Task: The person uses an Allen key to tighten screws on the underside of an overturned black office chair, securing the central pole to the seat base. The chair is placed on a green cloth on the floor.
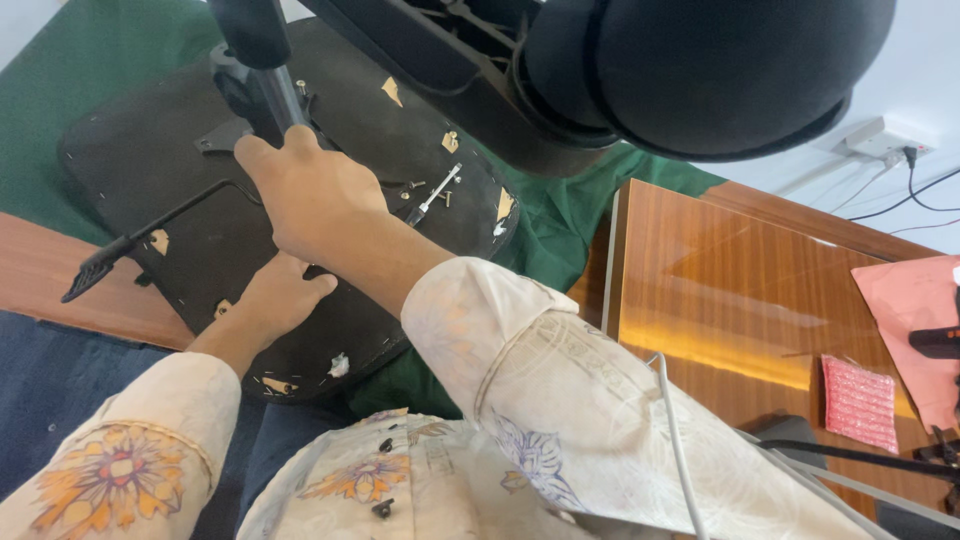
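An upturned black chair seat point(160, 170) lies on a green cloth point(110, 60), its underside facing up. My right hand point(305, 190) rests at the base of the metal gas-lift column point(265, 70) that rises from the seat's mechanism, fingers curled against it. My left hand point(278, 298) presses on the near edge of the seat, partly hidden under my right forearm. A black lever point(130, 240) sticks out to the left. A small metal tool point(432, 195) and a few loose screws point(447, 141) lie on the seat to the right of my right hand.
The black chair backrest and armrest point(700, 70) loom at the top right. A polished wooden table point(740, 290) stands at the right with a pink cloth point(858, 400), a pink sheet point(915, 310) and cables. A wall socket point(885, 140) is behind it.
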